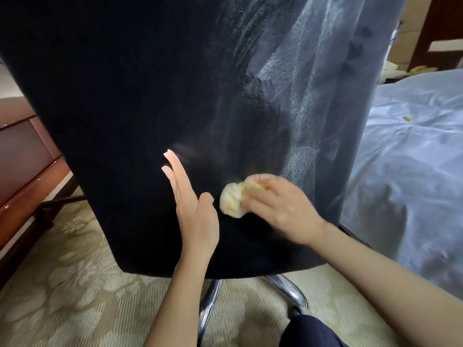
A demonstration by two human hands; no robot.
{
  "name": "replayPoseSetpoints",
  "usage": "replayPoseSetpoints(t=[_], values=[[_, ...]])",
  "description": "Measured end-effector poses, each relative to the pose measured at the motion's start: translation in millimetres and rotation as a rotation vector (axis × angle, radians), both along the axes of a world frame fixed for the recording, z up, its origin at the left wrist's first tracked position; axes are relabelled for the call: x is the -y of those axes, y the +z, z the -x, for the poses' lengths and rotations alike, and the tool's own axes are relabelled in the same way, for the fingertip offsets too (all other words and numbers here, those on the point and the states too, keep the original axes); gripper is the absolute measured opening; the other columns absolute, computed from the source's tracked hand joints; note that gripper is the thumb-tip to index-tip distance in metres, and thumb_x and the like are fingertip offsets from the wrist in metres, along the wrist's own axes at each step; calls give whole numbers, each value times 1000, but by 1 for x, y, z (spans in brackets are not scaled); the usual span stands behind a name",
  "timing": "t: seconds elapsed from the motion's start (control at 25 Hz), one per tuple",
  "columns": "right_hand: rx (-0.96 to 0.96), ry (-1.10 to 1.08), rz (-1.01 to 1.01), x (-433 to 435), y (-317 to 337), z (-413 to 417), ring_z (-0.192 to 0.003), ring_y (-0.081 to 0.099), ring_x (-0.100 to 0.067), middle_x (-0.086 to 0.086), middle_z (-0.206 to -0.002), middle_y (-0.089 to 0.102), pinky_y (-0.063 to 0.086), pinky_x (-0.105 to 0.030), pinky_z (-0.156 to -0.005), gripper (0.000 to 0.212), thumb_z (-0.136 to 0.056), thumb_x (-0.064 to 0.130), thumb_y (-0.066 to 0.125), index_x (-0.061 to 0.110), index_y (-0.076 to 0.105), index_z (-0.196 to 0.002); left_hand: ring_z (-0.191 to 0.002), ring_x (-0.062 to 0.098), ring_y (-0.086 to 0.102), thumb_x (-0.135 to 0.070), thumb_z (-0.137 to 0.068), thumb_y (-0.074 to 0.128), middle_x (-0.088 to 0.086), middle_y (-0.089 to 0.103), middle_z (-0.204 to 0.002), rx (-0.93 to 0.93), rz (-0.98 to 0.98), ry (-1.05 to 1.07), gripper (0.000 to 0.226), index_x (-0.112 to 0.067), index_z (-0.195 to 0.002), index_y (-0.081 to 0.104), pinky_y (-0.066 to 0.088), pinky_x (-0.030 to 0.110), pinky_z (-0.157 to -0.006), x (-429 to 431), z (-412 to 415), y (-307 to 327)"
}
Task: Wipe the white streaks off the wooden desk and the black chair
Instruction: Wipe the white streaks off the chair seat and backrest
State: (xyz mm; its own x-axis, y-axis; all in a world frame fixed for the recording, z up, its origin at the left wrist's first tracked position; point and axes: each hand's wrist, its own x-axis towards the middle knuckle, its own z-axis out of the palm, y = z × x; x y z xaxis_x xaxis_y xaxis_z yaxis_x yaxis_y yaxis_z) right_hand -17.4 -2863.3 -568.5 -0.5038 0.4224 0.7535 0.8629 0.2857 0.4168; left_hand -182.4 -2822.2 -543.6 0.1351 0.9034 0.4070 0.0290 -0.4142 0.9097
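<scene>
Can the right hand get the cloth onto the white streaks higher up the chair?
Probably yes. The right hand grips the cloth on the black chair, just below the white streaks; nothing lies between, and the left hand rests flat off to the side.

The black chair (125,96) stands upright, with white streaks (313,83) across its back toward two o'clock. A bunched yellow cloth (231,200) presses against it. The wooden tabletop (12,106) lies at nine o'clock.

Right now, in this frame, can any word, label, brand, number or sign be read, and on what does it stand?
None can be read: no text shows on the black chair, the yellow cloth, the wooden desk, the carpet or the bed cover.
</scene>
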Motion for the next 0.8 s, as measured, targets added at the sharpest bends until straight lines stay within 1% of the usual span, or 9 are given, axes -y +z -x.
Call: replayPoseSetpoints(t=[0.04,0.12,0.24,0.36,0.48,0.56,0.64,0.72,0.8], values=[[-54,17,-49,-3,21,0,-93,61,-34,-11,-93,66,49,-41,-79,26,-96,1,43,3,69,-90,-132,-16,-15,13,-83,30,-21,-14,-156,7,8,-6,96,-48,-146,-7,1,24,-113,1,0,1],[-158,21,-232,-12,67,3,-92,56,-31,-13,-96,67,47,-38,-75,25,-91,-3,45,1,70,-93,-137,-11,-16,13,-83,31,-22,-15,-155,7,10,-17,96,-48,-146,-8,0,22,-112,3,0,2],[-330,-8,-424,-23,119,15,-86,46,-26,-11,-96,67,42,-32,-74,31,-69,-12,52,1,70,-92,-142,-2,-16,13,-82,31,-43,-17,-136,-30,-12,-23,97,-47,-146,-10,-4,36,-119,0,1,-1],[-414,-21,-449,-30,127,34,-90,49,-27,-9,-97,67,44,-33,-76,32,-67,-13,55,2,70,-92,-134,-15,-21,15,-77,32,-53,-15,-125,-66,-33,-1,101,-47,-144,-12,-11,38,-119,-4,2,-5],[-288,-18,-336,-35,101,45,-93,56,-33,-10,-97,67,45,-39,-80,29,-73,-9,53,4,69,-92,-129,-21,-21,16,-75,31,-47,-13,-131,-27,-26,28,102,-51,-140,-11,-15,32,-117,-3,-3,-1],[-173,-34,-173,-36,73,52,-95,57,-33,-8,-95,66,45,-42,-80,22,-80,-2,51,7,68,-90,-134,-16,-18,14,-78,31,-34,-11,-145,21,11,35,98,-49,-142,-8,-15,30,-117,-2,-5,3],[-78,-60,-24,-34,39,55,-95,56,-31,-6,-96,64,44,-41,-80,21,-86,6,46,10,66,-90,-136,-15,-14,5,-84,32,-20,-8,-156,57,26,34,88,-50,-143,-5,-14,28,-116,0,-2,5],[17,-85,78,-27,2,50,-93,50,-28,-3,-95,62,42,-37,-79,20,-89,12,44,13,64,-92,-139,-10,-11,1,-87,34,-18,-4,-158,62,20,44,85,-50,-144,-2,-12,33,-118,2,2,5],[143,-100,145,-15,-36,34,-89,45,-23,0,-90,61,41,-34,-77,18,-90,14,45,16,62,-89,-141,-7,-10,9,-83,34,-20,-3,-157,19,7,55,90,-45,-147,-1,-9,38,-119,3,4,6]])
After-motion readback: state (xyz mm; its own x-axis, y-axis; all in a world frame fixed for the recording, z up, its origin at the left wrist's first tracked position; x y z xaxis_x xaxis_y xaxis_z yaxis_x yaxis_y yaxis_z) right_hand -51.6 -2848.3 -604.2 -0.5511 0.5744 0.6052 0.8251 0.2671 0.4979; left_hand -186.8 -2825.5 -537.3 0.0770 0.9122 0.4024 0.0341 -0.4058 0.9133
